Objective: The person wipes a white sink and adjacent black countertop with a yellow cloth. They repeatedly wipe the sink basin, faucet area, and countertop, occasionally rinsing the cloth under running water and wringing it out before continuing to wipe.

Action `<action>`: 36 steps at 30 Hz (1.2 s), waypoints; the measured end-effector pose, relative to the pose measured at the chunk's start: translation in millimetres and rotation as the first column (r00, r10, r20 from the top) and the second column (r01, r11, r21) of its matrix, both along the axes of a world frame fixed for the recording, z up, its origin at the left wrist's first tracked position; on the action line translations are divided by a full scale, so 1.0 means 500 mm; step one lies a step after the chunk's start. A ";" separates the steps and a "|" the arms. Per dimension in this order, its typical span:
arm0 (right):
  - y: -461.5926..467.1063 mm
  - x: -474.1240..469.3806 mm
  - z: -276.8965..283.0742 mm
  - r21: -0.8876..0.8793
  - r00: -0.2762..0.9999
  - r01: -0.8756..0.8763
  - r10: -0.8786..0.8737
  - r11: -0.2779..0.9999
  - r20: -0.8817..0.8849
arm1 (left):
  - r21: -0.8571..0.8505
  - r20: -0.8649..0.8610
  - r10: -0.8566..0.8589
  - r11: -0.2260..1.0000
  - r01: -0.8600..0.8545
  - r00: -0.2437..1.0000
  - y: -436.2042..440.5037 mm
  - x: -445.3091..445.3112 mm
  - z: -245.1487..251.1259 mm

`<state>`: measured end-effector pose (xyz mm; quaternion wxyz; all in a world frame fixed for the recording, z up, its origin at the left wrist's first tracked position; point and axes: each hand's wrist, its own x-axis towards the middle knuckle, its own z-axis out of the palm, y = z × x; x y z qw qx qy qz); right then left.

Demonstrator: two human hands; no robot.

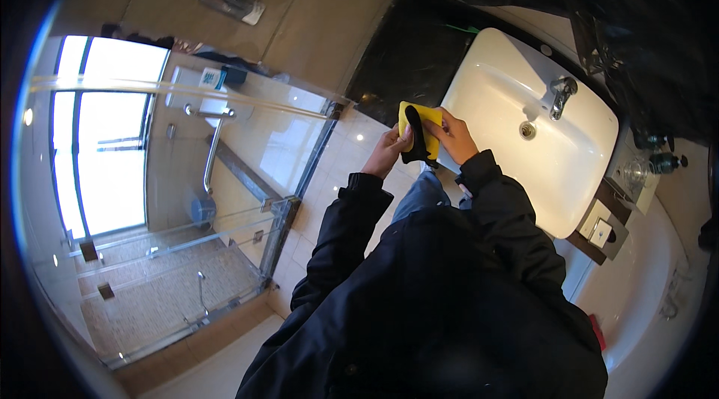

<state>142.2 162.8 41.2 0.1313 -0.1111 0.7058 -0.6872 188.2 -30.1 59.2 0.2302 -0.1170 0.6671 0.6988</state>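
Note:
Both hands are raised at the front edge of the white washbasin (488, 112), apart from its bowl. Between them is a yellow cloth (433, 118) with a black tool (415, 132) against it. The tool has a curved handle and a wider lower end; its exact kind cannot be told. My left hand (388, 150) grips the cloth and the tool from the left, thumb on top. My right hand (455, 134) pinches the cloth's right side, some fingers hidden behind it. A chrome faucet (561, 96) and round drain (527, 130) show in the basin.
Left of me stands a glass shower enclosure (224, 230) with a metal handle (213, 152). A dark stone counter (415, 45) adjoins the basin. Pump bottles (665, 163) and a drinking glass (636, 171) stand to the right, near a white bathtub (635, 298). Black plastic sheeting (618, 22) hangs at upper right.

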 end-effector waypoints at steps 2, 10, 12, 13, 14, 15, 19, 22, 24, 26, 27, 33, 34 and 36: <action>-0.013 0.009 0.014 -0.017 0.987 -0.111 0.113 0.994 0.113 | 0.024 -0.016 0.053 0.998 -0.052 0.998 -0.001 0.020 0.004; -0.017 -0.018 0.041 0.281 0.995 -0.083 0.093 0.956 -0.023 | 0.259 0.196 0.322 0.894 -0.366 0.926 -0.019 0.009 0.024; -0.019 -0.033 0.042 0.261 0.998 -0.013 0.027 0.965 -0.052 | 0.233 0.076 0.222 0.944 -0.234 0.972 -0.034 -0.016 0.031; -0.022 -0.040 0.041 0.265 0.998 0.006 0.011 0.964 -0.066 | 0.202 0.030 0.175 0.963 -0.177 0.984 -0.042 -0.029 0.030; -0.026 -0.050 0.040 0.275 0.998 0.019 0.000 0.961 -0.069 | 0.143 0.055 0.194 0.969 -0.200 0.979 -0.054 -0.044 0.027; -0.030 -0.060 0.038 0.269 0.996 0.034 -0.011 0.963 -0.086 | 0.148 0.042 0.172 0.973 -0.176 0.984 -0.067 -0.058 0.020; -0.055 -0.093 0.014 0.399 0.999 0.018 -0.001 0.917 -0.043 | 0.037 0.049 0.169 0.985 -0.171 0.984 -0.126 -0.095 -0.040; -0.075 -0.104 -0.011 0.520 0.997 0.077 -0.049 0.851 -0.067 | -0.046 0.017 0.077 0.996 -0.076 0.997 -0.179 -0.119 -0.100; -0.081 -0.114 -0.023 0.569 0.986 0.168 -0.127 0.805 -0.111 | -0.078 -0.008 0.037 0.996 -0.037 0.999 -0.210 -0.130 -0.137; -0.088 -0.137 -0.030 0.593 0.958 0.287 -0.233 0.753 -0.168 | -0.119 -0.019 0.103 0.987 -0.105 0.994 -0.234 -0.133 -0.164; -0.084 -0.153 -0.029 0.644 0.952 0.301 -0.264 0.703 -0.157 | -0.124 -0.028 0.103 0.987 -0.106 0.994 -0.245 -0.134 -0.174; -0.141 -0.241 -0.074 0.830 0.840 0.396 0.211 0.393 -0.501 | -0.232 0.022 0.142 0.964 -0.133 0.990 -0.262 -0.149 -0.204; -0.149 -0.243 -0.094 0.848 0.874 0.342 0.194 0.404 -0.445 | -0.220 0.063 0.146 0.967 -0.129 0.987 -0.260 -0.151 -0.210; -0.142 -0.264 -0.136 0.888 0.983 0.067 0.122 0.454 -0.137 | -0.204 0.129 0.171 0.968 -0.143 0.977 -0.249 -0.158 -0.228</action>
